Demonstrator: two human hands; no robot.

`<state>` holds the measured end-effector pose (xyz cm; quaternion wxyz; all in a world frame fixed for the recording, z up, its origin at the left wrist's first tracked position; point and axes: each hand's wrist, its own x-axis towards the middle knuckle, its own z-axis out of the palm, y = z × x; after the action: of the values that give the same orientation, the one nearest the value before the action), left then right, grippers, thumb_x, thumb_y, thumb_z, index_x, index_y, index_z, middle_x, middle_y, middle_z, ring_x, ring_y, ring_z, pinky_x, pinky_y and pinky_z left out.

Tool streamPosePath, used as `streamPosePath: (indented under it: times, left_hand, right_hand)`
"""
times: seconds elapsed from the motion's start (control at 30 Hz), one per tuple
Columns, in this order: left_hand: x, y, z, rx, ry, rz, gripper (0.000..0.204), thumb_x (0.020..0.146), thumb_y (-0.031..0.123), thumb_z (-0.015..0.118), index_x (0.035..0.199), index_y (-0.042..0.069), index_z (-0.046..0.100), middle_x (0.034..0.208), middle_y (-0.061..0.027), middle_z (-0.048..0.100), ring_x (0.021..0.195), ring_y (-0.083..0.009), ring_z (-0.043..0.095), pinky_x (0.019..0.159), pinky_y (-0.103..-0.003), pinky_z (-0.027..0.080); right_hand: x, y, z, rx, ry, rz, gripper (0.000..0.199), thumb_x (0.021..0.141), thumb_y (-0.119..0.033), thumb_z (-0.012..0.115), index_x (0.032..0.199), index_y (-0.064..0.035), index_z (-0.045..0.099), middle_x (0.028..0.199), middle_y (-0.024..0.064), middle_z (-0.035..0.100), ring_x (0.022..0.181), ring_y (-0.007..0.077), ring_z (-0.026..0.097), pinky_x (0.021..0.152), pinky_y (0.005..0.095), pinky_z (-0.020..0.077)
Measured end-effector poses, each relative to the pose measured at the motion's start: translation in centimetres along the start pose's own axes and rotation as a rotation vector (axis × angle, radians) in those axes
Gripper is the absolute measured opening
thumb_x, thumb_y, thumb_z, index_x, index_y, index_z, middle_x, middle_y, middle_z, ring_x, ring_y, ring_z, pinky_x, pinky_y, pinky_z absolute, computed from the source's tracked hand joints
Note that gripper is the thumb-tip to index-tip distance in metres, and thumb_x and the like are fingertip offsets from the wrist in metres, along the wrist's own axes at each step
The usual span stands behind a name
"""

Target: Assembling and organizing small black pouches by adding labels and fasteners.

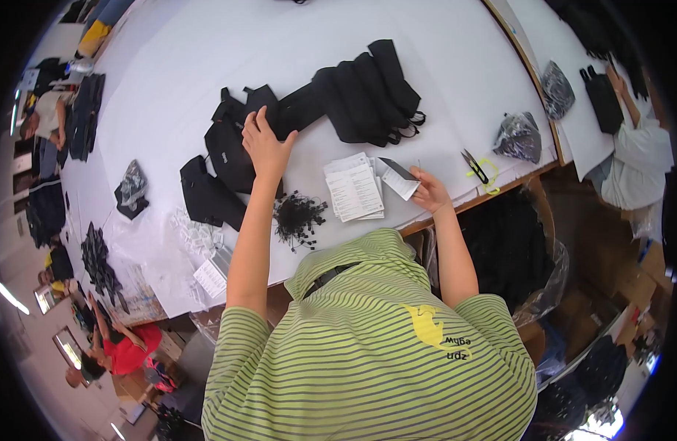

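Note:
My left hand (pixel 269 149) is spread over a black garment (pixel 224 156), its fingertips at the cloth's edge and nothing visibly gripped. More folded black garments (pixel 364 95) overlap in a row just beyond it. Between the fingers of my right hand (pixel 431 192) are black-and-white paper tags (pixel 402 181) with a short string end sticking up. A stack of white printed cards (pixel 352 189) lies to the left of that hand. Nearer to my left forearm is a tangled heap of black tag strings (pixel 299 218).
Thread snips (pixel 474 167) with a yellow-green cord lie at right, beside a clear bag with dark contents (pixel 518 137). White tags (pixel 210 278) sit at the near left edge. An open box with black cloth (pixel 504 235) stands below the table. Co-workers (pixel 636 165) are on both sides.

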<state>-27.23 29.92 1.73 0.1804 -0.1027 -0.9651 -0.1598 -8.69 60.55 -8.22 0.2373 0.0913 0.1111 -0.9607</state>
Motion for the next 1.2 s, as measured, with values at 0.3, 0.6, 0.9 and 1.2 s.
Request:
streamPosePath:
  times: [0.3,0.6,0.9,1.2]
  left_hand:
    - [-0.4,-3.3,-6.2,-0.62,-0.099,-0.376,0.031,0.079,0.009,0.069,0.107,0.003,0.06,0.086,-0.0092,0.066,0.079,-0.0173,0.062,0.074,-0.027,0.047]
    - [-7.6,-9.7,-9.9,-0.038,-0.109,-0.14,0.033,0.072,0.021,0.074,0.104,0.018,0.065,0.104,-0.0028,0.058,0.098,-0.0251,0.053,0.088,-0.037,0.04]
    - [-17.8,0.0,-4.4,-0.222,-0.36,0.123,0.028,0.068,0.006,0.066,0.092,0.02,0.066,0.128,-0.0056,0.049,0.126,-0.03,0.036,0.109,-0.051,0.016]
    - [-20.7,1.4,-11.9,-0.391,-0.13,-0.12,0.02,0.066,0.013,0.072,0.084,0.015,0.064,0.111,-0.0028,0.057,0.104,-0.0248,0.046,0.094,-0.043,0.028]
  right_hand:
    - [0.0,0.2,0.4,0.011,0.128,-0.027,0.01,0.094,-0.021,0.049,0.093,-0.0112,0.047,0.051,-0.0041,0.034,0.043,0.0065,0.032,0.042,0.0201,0.0295]
    - [0.3,-0.1,1.0,0.018,0.377,-0.105,0.015,0.091,-0.018,0.052,0.1,-0.0077,0.059,0.057,-0.0038,0.041,0.047,0.0064,0.036,0.043,0.0206,0.0291]
    - [-1.6,1.9,8.6,-0.402,0.37,-0.204,0.011,0.091,-0.014,0.055,0.097,-0.0055,0.056,0.058,-0.0047,0.042,0.052,0.0053,0.04,0.048,0.0188,0.0288]
    - [-1.7,9.9,18.8,-1.489,0.402,-0.157,0.008,0.086,-0.012,0.063,0.088,-0.0037,0.063,0.053,-0.0053,0.043,0.049,0.0031,0.037,0.045,0.0237,0.0263]
